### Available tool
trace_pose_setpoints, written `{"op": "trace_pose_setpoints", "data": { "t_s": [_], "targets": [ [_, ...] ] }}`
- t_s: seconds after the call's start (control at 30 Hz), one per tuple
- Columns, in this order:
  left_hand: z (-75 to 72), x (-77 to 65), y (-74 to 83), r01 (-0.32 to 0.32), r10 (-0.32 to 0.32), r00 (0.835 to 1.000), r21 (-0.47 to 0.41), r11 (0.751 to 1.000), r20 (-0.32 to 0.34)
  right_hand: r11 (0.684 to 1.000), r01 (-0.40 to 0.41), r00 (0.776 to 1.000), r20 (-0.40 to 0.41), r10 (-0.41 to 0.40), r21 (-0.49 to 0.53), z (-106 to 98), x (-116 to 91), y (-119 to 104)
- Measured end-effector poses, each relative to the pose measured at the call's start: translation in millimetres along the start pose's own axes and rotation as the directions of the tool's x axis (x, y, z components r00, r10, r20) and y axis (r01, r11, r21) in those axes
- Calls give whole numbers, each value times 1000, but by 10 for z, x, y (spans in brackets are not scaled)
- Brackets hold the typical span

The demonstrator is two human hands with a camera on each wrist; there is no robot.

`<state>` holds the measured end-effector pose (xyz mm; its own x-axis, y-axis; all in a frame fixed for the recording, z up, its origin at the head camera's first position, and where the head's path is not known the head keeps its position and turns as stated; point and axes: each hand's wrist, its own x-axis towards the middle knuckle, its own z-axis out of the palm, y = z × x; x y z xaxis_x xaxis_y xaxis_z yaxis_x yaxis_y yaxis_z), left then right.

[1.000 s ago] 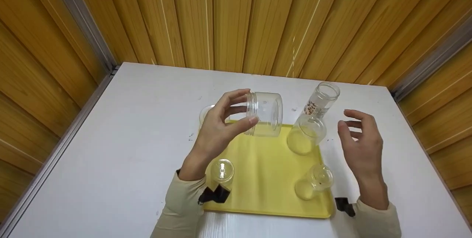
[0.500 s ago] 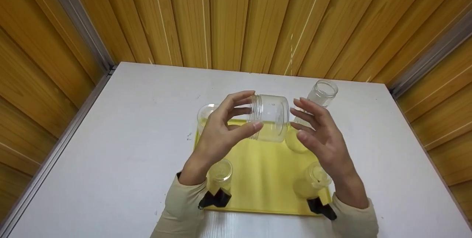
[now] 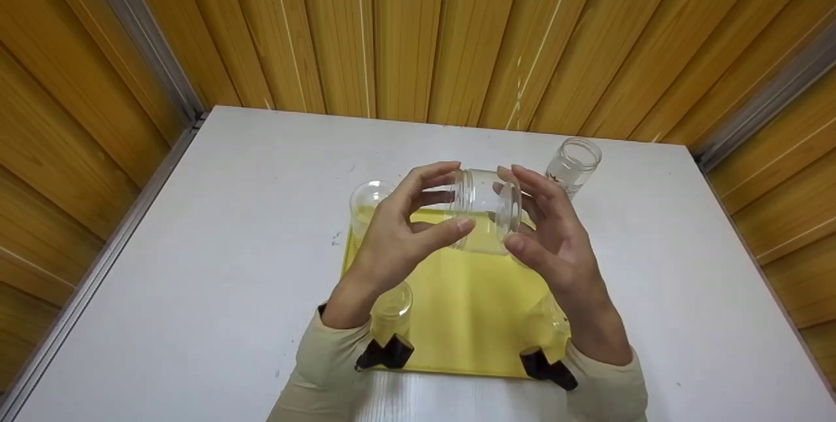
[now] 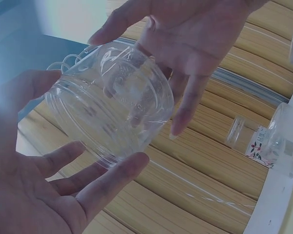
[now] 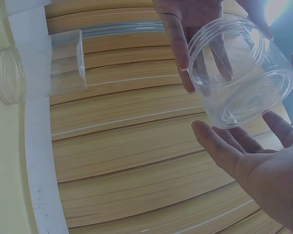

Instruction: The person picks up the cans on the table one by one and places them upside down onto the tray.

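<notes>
Above the tray, a clear wide-mouthed jar [image 3: 482, 203] lies sideways in the air between both hands. Its threaded mouth points left and its base points right. My left hand [image 3: 398, 232] grips the mouth end, thumb in front and fingers behind. Around the base end curl the fingers and thumb of my right hand [image 3: 555, 232]. The left wrist view shows the jar [image 4: 112, 102] see-through, with no lid on it. Faint raised marks show on the jar's base [image 5: 249, 100] in the right wrist view.
A yellow tray [image 3: 470, 324] lies on the white table [image 3: 215, 265]. Clear jars stand at its back left [image 3: 369, 200], front left [image 3: 393, 308] and front right [image 3: 545, 321], the last partly hidden. A taller jar with a leaf print [image 3: 572, 167] stands behind my right hand.
My right hand has come in from the right and taken hold of the jar's base. The left hand keeps its grip, and the jar has shifted slightly right.
</notes>
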<state>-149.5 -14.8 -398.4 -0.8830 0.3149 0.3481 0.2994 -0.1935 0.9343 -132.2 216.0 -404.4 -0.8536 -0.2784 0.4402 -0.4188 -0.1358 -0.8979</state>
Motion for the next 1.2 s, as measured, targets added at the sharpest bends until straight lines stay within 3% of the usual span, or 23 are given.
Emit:
{"op": "trace_pose_setpoints", "data": {
  "t_s": [0.67,0.93,1.07,1.2],
  "targets": [
    [18,-6,-3,15,-15,999,11,1000,38,1000,-5,998,-60,3,-28,4,-16,-5],
    [-95,-18,30,1,-4,1000,173,985,19,1000,9,998,-66,-11,-27,-33,-14,-6],
    [-221,-40,38,-26,36,999,225,974,-41,1000,10,997,-82,-12,-24,-62,-14,-11],
    [-364,-79,21,-21,66,991,347,938,-117,999,-8,995,-104,4,-44,-78,-20,-29]
  ]
}}
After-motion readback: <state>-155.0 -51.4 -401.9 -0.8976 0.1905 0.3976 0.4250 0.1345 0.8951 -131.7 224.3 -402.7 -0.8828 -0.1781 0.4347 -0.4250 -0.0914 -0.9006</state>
